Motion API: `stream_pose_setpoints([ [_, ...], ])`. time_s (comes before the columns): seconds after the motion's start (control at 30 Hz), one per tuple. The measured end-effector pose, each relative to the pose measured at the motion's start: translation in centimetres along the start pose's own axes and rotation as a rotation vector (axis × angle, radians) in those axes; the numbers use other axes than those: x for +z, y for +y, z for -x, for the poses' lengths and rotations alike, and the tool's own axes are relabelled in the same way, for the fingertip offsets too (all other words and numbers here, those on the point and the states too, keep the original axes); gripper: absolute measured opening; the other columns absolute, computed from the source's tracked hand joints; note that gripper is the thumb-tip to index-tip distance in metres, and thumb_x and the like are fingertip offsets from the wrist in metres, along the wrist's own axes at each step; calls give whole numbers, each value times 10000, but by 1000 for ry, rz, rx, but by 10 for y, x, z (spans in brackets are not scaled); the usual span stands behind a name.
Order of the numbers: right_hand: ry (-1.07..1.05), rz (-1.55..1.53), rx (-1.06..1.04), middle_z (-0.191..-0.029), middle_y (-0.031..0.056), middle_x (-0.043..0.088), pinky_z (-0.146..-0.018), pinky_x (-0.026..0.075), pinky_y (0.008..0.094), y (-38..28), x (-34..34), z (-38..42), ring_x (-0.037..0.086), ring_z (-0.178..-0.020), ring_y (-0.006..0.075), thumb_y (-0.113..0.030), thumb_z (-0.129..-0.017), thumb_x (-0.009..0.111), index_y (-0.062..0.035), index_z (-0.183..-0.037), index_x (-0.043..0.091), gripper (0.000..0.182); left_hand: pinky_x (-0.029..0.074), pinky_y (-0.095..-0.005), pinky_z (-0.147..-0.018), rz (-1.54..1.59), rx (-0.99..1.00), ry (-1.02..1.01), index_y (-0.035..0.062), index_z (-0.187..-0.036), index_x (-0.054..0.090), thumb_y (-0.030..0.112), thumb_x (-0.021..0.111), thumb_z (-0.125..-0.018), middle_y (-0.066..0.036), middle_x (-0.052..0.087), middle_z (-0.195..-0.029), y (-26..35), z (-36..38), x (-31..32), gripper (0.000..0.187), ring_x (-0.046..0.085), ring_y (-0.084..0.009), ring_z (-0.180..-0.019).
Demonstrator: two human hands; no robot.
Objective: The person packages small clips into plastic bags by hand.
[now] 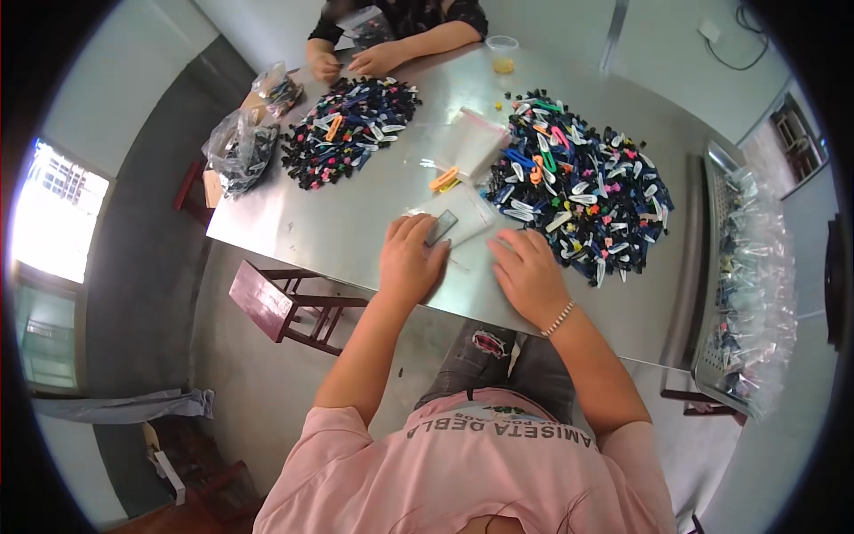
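My left hand [412, 258] rests at the near edge of the metal table [338, 240], its fingers at a small rectangular card [442, 228] that lies on a clear plastic bag [467, 216]. Whether the fingers grip the card or the bag is hard to make out. To the right, my right hand [531, 276] is on the table with its fingers apart and nothing in it, beside a large pile of hair clips [578, 191]. Beyond the bag lie orange and yellow clips [444, 179] and a stack of clear bags [471, 142].
Across the table a co-worker's hands [360, 62] are at a second clip pile [347, 133]. Filled plastic bags [238, 147] stand at the left. A plastic cup [503, 55] is at the back. A metal tray [712, 356] with bagged clips is at the right; a stool [264, 298] stands below left.
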State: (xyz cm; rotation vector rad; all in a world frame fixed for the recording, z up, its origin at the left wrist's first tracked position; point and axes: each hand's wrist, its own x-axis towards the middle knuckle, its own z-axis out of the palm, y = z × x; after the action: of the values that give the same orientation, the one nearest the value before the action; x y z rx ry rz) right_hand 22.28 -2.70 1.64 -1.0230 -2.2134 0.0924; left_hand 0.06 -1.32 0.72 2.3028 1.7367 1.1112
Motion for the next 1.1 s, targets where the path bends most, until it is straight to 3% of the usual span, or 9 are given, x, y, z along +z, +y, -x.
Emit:
stream_pose_setpoints([
  [0.1, 42, 187, -83, -1154, 95, 558, -987, 393, 461, 10, 30, -24, 525, -1068, 272, -68, -762, 645, -50, -1063, 639, 302, 460, -399, -930, 41, -22, 11, 32, -1075, 644, 147, 707, -771, -124, 656, -1102, -8, 2, 6, 331, 570, -332, -1065],
  [0.3, -35, 166, -138, -1020, 52, 599, -1004, 374, 498, 20, 43, -34, 559, -1006, 240, -48, -784, 578, -71, -1004, 656, 234, 475, -393, -895, 13, -25, 32, 36, -1049, 649, 121, 672, -804, -110, 654, -1083, -6, 5, 8, 260, 583, -313, -1024],
  [0.5, 104, 35, -163, -828, 44, 580, -983, 396, 490, 27, 51, -33, 568, -871, 258, -29, -705, 651, -80, -805, 594, 126, 479, -387, -874, 27, -62, 73, 43, -1020, 660, 119, 671, -803, -92, 652, -1060, -6, 6, 11, 230, 582, -301, -997],
  [0.6, 89, 6, -100, -823, 55, 568, -962, 414, 488, 26, 47, -32, 558, -840, 269, -6, -667, 678, -77, -740, 535, 176, 479, -380, -872, 45, -99, 70, 46, -996, 670, 118, 678, -796, -87, 652, -1063, -9, 7, 11, 213, 580, -298, -1000],
  [0.83, 261, -57, -92, -757, 63, 559, -960, 423, 503, 35, -1, -28, 563, -749, 275, 93, -655, 678, -71, -719, 518, 238, 479, -375, -873, 81, -138, 99, 49, -975, 676, 115, 695, -775, -93, 656, -1040, -7, 6, 10, 211, 582, -302, -992],
  [0.93, 227, -138, -112, -773, 49, 565, -971, 416, 500, 39, -24, -22, 572, -747, 250, 87, -682, 700, -74, -724, 523, 242, 481, -358, -871, 173, -187, 136, 44, -1001, 682, 139, 694, -816, -86, 672, -1014, 7, -8, 8, 208, 601, -254, -991],
  [1.0, 209, -144, -132, -785, 36, 570, -974, 412, 500, 40, -38, -23, 581, -756, 227, 77, -697, 713, -78, -727, 528, 243, 480, -323, -849, 615, -462, -57, 36, -1018, 693, 269, 640, -902, -71, 685, -996, 27, -30, 2, 266, 624, -186, -942],
  [1.03, 206, -140, -166, -796, 35, 577, -974, 412, 499, 39, -44, -25, 585, -767, 225, 77, -695, 715, -79, -730, 526, 247, 480, -323, -849, 622, -460, -51, 36, -1018, 693, 269, 640, -902, -71, 685, -996, 30, -40, 6, 266, 624, -186, -942],
  [1.1, 162, -124, -222, -826, 33, 597, -978, 411, 501, 42, -54, -27, 596, -795, 231, 78, -679, 716, -82, -736, 524, 257, 485, -281, -789, 1013, -558, -442, 24, -1026, 700, 407, 551, -952, -76, 689, -981, 34, -62, 14, 418, 627, -141, -902],
])
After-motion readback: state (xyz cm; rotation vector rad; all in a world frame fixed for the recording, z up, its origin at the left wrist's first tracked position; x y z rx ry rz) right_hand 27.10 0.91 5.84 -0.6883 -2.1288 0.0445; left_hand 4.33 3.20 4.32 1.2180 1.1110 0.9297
